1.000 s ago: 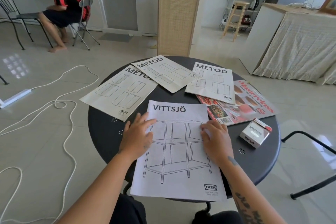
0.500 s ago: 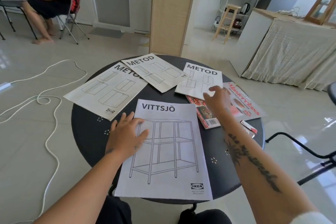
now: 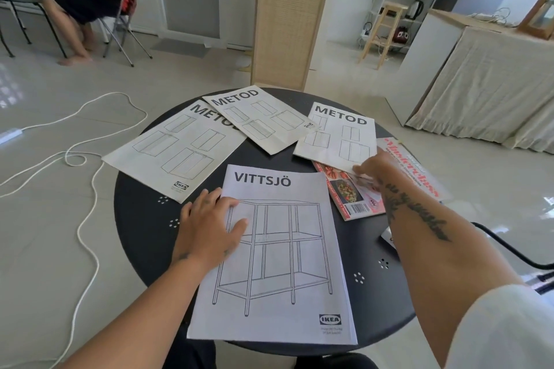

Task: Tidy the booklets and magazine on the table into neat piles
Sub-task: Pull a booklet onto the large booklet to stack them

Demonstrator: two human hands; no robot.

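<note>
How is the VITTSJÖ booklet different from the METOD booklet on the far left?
The VITTSJÖ booklet looks clean white and lies roughly square to the person, under the left hand; the left METOD booklet looks yellowed, lies at an angle, and no hand touches it. VITTSJÖ's cover shows a shelf frame, METOD's cabinets. Both carry an IKEA logo.

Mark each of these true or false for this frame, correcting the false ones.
1. The left hand lies flat on the VITTSJÖ booklet. True.
2. Four METOD booklets are on the table. False: three are.
3. The right hand is at the near edge of the right METOD booklet. True.
4. The magazine lies on top of that booklet. False: the booklet overlaps the magazine.
5. All booklets are in one pile. False: they lie spread out.
</note>
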